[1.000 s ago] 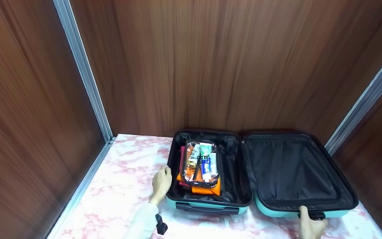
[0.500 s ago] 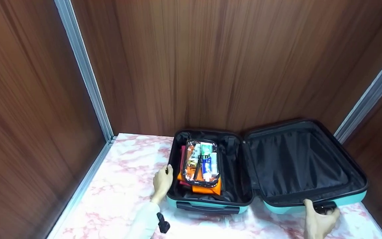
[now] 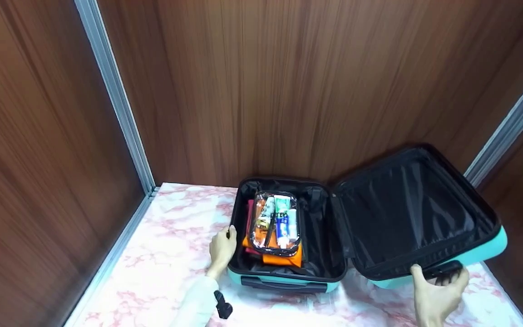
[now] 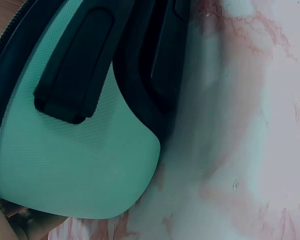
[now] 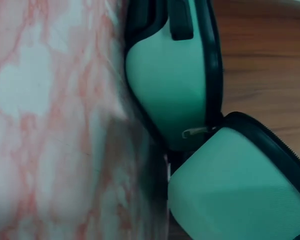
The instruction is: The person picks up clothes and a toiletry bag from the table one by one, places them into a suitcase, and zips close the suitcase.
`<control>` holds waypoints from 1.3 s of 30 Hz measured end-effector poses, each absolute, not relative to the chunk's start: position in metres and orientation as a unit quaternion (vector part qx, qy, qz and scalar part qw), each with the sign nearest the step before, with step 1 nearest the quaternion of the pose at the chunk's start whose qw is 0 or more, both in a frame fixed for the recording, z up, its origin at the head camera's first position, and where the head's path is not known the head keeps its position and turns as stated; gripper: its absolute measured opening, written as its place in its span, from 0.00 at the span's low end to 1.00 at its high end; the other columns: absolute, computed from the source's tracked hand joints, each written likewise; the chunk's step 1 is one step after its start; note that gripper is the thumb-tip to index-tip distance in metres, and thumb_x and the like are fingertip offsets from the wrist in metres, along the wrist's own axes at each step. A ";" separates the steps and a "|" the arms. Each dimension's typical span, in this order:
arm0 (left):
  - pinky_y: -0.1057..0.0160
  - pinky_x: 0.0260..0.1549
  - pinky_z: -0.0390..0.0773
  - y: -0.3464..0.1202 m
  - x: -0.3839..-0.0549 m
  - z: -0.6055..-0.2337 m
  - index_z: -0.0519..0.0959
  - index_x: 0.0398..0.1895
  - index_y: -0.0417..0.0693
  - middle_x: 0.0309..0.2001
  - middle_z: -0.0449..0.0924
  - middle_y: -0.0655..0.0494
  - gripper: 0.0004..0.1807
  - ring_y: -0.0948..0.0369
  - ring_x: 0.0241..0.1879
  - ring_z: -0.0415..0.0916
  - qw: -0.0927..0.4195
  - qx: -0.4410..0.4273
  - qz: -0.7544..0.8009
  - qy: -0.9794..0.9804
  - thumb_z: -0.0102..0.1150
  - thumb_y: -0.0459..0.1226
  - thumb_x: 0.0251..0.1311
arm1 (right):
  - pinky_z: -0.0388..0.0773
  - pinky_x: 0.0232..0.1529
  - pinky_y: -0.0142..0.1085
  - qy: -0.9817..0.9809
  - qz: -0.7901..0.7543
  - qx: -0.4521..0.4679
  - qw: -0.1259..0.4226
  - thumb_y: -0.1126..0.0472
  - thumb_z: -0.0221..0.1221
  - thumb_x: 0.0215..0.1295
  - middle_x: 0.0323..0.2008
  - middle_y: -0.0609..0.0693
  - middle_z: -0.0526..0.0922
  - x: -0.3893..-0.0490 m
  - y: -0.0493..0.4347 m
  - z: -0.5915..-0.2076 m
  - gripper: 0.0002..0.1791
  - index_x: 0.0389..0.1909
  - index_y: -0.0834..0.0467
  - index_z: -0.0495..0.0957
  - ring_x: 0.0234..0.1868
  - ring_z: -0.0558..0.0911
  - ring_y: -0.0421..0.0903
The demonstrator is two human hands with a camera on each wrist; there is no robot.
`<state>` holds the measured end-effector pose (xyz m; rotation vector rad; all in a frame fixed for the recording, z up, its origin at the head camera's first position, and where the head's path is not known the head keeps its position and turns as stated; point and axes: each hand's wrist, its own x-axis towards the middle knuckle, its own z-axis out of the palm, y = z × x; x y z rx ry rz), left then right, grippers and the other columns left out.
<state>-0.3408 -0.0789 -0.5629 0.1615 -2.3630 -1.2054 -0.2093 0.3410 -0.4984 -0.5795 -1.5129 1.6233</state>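
Observation:
A turquoise suitcase [image 3: 318, 236] lies spread wide, its black-lined lid [image 3: 411, 218] tilted up off the table on the right. My right hand [image 3: 438, 293] grips the lid's front edge at its black handle [image 3: 445, 269], thumb over the rim. On the other side my left hand [image 3: 223, 247] holds the left rim of the base; its fingers [image 4: 40, 225] show under the shell's corner in the left wrist view. Inside the base sits a clear toiletry pouch [image 3: 276, 222] with tubes and bottles, on top of folded orange cloth [image 3: 284, 260] and something red.
The pink-veined white tabletop [image 3: 161, 254] extends left and in front of the suitcase. A wood-grain wall [image 3: 279, 91] stands right behind it, with side walls left and right. A zipper pull [image 5: 192, 132] hangs near the hinge in the right wrist view.
My right hand has raised the suitcase lid from lying flat to a slant, its right side higher and its far corner up against the back wall. The left hand stays at the base's rim.

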 end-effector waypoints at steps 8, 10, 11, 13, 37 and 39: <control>0.39 0.35 0.74 -0.079 -0.341 -0.560 0.83 0.32 0.43 0.36 0.85 0.38 0.13 0.38 0.39 0.82 0.220 0.069 -0.442 -0.867 0.51 0.38 0.71 | 0.67 0.62 0.31 -0.679 0.510 -0.167 0.500 0.72 0.67 0.47 0.62 0.62 0.74 -0.210 0.325 -0.491 0.45 0.70 0.56 0.64 0.63 0.72 0.41; 0.39 0.35 0.74 -0.079 -0.341 -0.561 0.82 0.31 0.43 0.35 0.84 0.38 0.13 0.38 0.39 0.82 0.218 0.070 -0.441 -0.868 0.51 0.38 0.71 | 0.69 0.62 0.32 -0.687 0.479 -0.131 0.531 0.74 0.68 0.44 0.60 0.61 0.76 -0.211 0.321 -0.491 0.46 0.69 0.59 0.65 0.61 0.73 0.41; 0.39 0.34 0.74 -0.079 -0.342 -0.561 0.81 0.30 0.43 0.35 0.84 0.38 0.13 0.38 0.39 0.82 0.218 0.070 -0.441 -0.868 0.51 0.38 0.71 | 0.69 0.62 0.32 -0.694 0.461 -0.112 0.542 0.75 0.68 0.43 0.60 0.61 0.76 -0.211 0.319 -0.490 0.46 0.69 0.60 0.65 0.61 0.74 0.41; 0.39 0.34 0.74 -0.080 -0.342 -0.562 0.81 0.30 0.44 0.35 0.84 0.38 0.14 0.38 0.38 0.82 0.217 0.071 -0.440 -0.868 0.51 0.38 0.71 | 0.69 0.62 0.33 -0.699 0.433 -0.079 0.563 0.76 0.68 0.41 0.60 0.60 0.76 -0.213 0.314 -0.490 0.47 0.68 0.64 0.66 0.63 0.74 0.44; 0.37 0.35 0.74 -0.082 -0.340 -0.561 0.82 0.34 0.43 0.39 0.84 0.38 0.14 0.36 0.41 0.81 0.200 0.082 -0.452 -0.866 0.50 0.40 0.72 | 0.82 0.32 0.46 -0.731 0.219 0.119 0.636 0.49 0.61 0.55 0.64 0.71 0.68 -0.225 0.250 -0.483 0.37 0.62 0.67 0.71 0.63 0.72 0.66; 0.37 0.36 0.74 -0.082 -0.340 -0.561 0.82 0.36 0.43 0.40 0.84 0.37 0.14 0.36 0.42 0.81 0.198 0.080 -0.455 -0.865 0.50 0.40 0.72 | 0.80 0.46 0.37 -0.735 0.211 0.145 0.628 0.48 0.61 0.58 0.64 0.70 0.68 -0.227 0.248 -0.482 0.35 0.62 0.66 0.72 0.64 0.70 0.67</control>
